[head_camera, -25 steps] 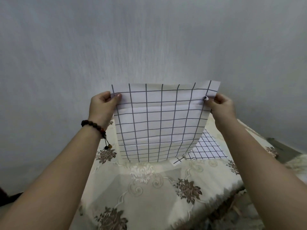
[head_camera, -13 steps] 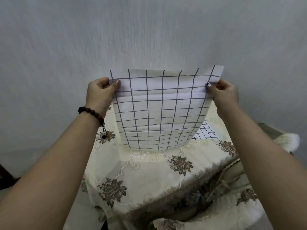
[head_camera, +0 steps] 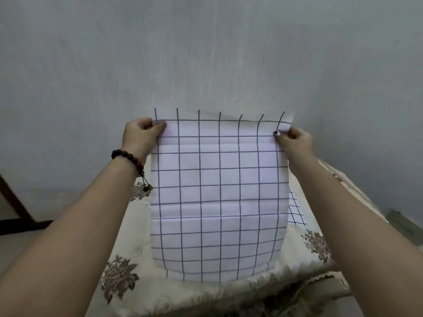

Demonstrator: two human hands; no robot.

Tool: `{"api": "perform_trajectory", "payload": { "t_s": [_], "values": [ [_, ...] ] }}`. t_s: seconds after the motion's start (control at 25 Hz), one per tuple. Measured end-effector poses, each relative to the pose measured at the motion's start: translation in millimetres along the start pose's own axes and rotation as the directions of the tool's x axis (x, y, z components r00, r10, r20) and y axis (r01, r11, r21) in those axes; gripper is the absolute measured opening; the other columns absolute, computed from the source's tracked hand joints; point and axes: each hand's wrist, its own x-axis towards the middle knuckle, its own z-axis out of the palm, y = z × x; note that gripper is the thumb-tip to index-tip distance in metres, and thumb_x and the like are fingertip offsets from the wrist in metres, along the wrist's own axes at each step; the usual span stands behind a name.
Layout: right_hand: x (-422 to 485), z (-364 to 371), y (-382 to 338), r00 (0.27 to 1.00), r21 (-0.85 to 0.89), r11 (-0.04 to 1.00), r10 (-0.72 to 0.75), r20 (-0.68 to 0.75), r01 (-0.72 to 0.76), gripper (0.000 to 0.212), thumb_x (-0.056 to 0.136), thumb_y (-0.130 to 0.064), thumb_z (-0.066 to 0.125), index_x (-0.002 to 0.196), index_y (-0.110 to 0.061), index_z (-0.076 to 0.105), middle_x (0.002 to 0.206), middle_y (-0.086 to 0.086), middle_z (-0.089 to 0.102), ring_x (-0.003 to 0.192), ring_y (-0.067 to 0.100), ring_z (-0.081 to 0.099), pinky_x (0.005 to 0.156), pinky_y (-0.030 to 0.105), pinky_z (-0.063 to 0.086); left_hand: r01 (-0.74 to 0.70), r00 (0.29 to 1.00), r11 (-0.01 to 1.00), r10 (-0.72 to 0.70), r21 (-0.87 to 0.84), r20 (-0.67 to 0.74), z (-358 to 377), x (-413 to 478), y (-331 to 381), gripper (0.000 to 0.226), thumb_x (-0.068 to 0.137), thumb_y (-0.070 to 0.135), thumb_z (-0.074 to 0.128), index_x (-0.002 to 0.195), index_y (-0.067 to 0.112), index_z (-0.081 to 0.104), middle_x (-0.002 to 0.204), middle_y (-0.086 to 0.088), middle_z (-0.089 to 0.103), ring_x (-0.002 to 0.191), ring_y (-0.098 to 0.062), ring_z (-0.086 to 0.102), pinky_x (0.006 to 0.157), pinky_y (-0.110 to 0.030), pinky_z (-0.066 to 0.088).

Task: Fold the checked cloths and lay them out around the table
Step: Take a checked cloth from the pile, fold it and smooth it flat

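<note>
Above a tabletop (head_camera: 132, 236) covered in cream lace fabric with brown flower motifs (head_camera: 119, 275), a person holds up a white square cloth with a thin dark grid of checks (head_camera: 217, 191), seen from their own head height. Both bare forearms reach forward from the lower corners of the view.

The left hand (head_camera: 142, 131) pinches the cloth's upper left corner, its thumb lying across the front of the fabric and its fingers curled behind. The right hand (head_camera: 295, 139) pinches the upper right corner in the same way; its thumbnail (head_camera: 277, 133) carries a small black-and-white painted pattern. A narrow strip of cloth stands up above both grips.

Between the two hands the checked cloth hangs open and nearly flat, facing the viewer, with faint horizontal creases across it. Its lower edge curves down to the near side of the tabletop; whether it rests on the lace or hangs just clear of it cannot be told.

Behind the held cloth's right edge, a second white cloth with a finer dark grid (head_camera: 295, 211) lies flat on the tabletop, mostly hidden, with only a narrow wedge showing.

A bracelet of dark round wooden beads (head_camera: 130, 159) circles the left wrist, with a short beaded tassel dangling beside the cloth's left edge.

A plain pale grey wall (head_camera: 206, 53) fills the upper half of the view. At the far left, low down, a dark brown wooden piece (head_camera: 16, 207) leans beside the wall.
</note>
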Motion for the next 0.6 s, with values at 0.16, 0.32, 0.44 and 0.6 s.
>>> {"api": "perform_trajectory", "payload": {
  "t_s": [0.16, 0.32, 0.44, 0.6],
  "values": [
    [41, 8, 39, 0.991, 0.007, 0.998, 0.060, 0.116, -0.061, 0.017, 0.083, -0.005, 0.065, 0.097, -0.013, 0.069, 0.090, 0.006, 0.069, 0.086, 0.019, 0.062, 0.090, 0.037, 0.051, 0.069, 0.995, 0.997, -0.066, 0.038, -0.071, 22, 14, -30, 0.004, 0.087, 0.015, 0.065, 0.084, 0.014, 0.067, 0.079, 0.004, 0.065, 0.071, -0.005, 0.061, 0.063, -0.014, 0.049],
    [70, 27, 72, 0.974, 0.034, 0.990, 0.131, 0.187, -0.140, 0.017, 0.086, -0.005, 0.061, 0.098, -0.015, 0.068, 0.090, -0.001, 0.068, 0.087, 0.017, 0.063, 0.087, 0.031, 0.053, 0.140, 0.984, 0.988, -0.132, 0.065, -0.121, 28, 38, -64, 0.017, 0.088, 0.016, 0.064, 0.102, 0.006, 0.067, 0.091, -0.001, 0.068, 0.083, -0.013, 0.065, 0.081, -0.027, 0.054],
    [90, 43, 101, 0.972, -0.049, 0.989, 0.147, 0.185, -0.140, 0.014, 0.087, -0.009, 0.060, 0.096, -0.013, 0.069, 0.094, 0.006, 0.068, 0.090, 0.021, 0.063, 0.089, 0.038, 0.052, 0.172, 0.978, 0.980, -0.158, 0.097, -0.132, 31, 57, -89, 0.011, 0.087, 0.016, 0.064, 0.097, 0.012, 0.068, 0.089, 0.002, 0.068, 0.082, -0.011, 0.064, 0.085, -0.030, 0.053],
    [119, 60, 145, 0.964, -0.170, 0.967, 0.215, 0.155, -0.188, 0.015, 0.083, -0.016, 0.066, 0.096, -0.010, 0.072, 0.101, 0.012, 0.071, 0.096, 0.025, 0.065, 0.091, 0.040, 0.051, 0.229, 0.967, 0.956, -0.203, 0.185, -0.151, 36, 82, -128, 0.010, 0.085, 0.020, 0.067, 0.089, 0.011, 0.070, 0.085, 0.003, 0.069, 0.080, -0.010, 0.063, 0.080, -0.025, 0.051]
  ]
}}
